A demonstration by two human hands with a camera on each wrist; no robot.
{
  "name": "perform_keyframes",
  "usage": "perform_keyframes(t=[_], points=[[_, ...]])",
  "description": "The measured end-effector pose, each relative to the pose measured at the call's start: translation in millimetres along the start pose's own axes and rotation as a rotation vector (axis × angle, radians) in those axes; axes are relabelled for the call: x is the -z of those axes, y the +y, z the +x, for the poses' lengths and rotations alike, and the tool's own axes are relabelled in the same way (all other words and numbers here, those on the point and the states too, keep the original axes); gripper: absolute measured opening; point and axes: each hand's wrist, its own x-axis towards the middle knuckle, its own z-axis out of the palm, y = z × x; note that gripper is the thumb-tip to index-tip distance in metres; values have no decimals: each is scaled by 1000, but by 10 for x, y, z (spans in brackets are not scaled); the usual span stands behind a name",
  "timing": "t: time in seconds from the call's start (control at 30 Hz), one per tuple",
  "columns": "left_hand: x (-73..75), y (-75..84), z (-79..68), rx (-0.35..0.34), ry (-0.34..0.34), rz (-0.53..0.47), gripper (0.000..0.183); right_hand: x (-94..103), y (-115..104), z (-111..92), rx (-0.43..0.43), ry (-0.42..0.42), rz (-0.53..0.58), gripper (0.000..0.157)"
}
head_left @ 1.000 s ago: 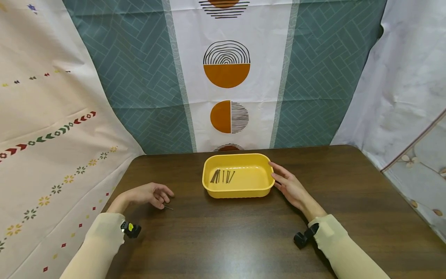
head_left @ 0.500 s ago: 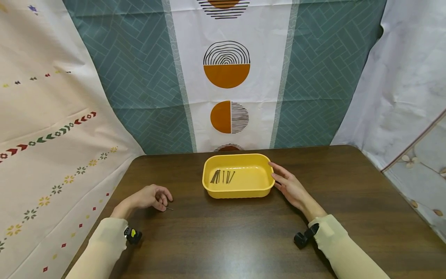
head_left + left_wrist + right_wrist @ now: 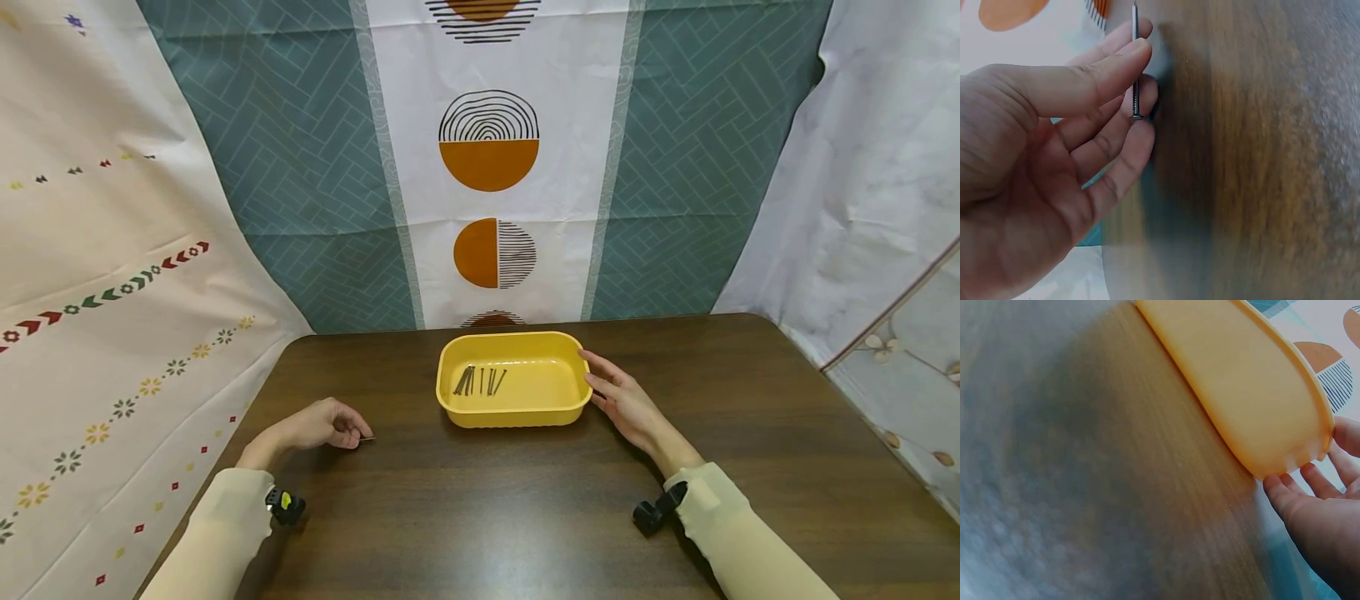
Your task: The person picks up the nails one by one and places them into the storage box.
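My left hand (image 3: pixel 326 423) is over the left part of the table, pinching a dark metal nail (image 3: pixel 1136 99) between thumb and fingers. In the left wrist view the nail's flat head faces down the picture and its point faces up. A yellow plastic tray (image 3: pixel 517 418) stands near the back of the table, with several nails (image 3: pixel 465 381) lying in its left half, heads toward the far side. At the tray's right end, my right hand (image 3: pixel 627 406) rests its fingertips against the wall, fingers spread and gently bent.
The dark wooden table (image 3: pixel 480 517) reaches back to a teal and white patterned cloth (image 3: pixel 322 167). A cream cloth (image 3: pixel 150 333) hangs along the left side and a white cloth (image 3: pixel 862 208) along the right. Each wrist wears a small black camera (image 3: pixel 285 506).
My left hand first had the nail low by the table, then drew back slightly; the nail has turned and now sits between the fingertips. The right hand and the tray keep their places.
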Motion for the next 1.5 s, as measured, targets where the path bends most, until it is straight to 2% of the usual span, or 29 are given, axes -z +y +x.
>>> perform_keyframes(t=[0.2, 0.57, 0.8, 0.9, 1.13, 1.5], points=[[-4, 41, 13, -19, 20, -31, 19, 3, 3, 0, 2, 1, 1, 58], [-4, 154, 64, 37, 126, -154, 25, 9, 16, 5, 12, -6, -7, 59], [-12, 208, 116, 49, 182, -130, 27, 9, 16, 6, 9, -4, -13, 57], [0, 225, 135, 47, 202, -153, 29, 10, 19, 7, 8, -4, -18, 57], [43, 288, 194, 45, 226, -219, 34, 17, 16, 2, 10, -8, -5, 60], [64, 347, 277, 43, 230, -216, 36, 17, 20, 9, 15, -10, -11, 61]])
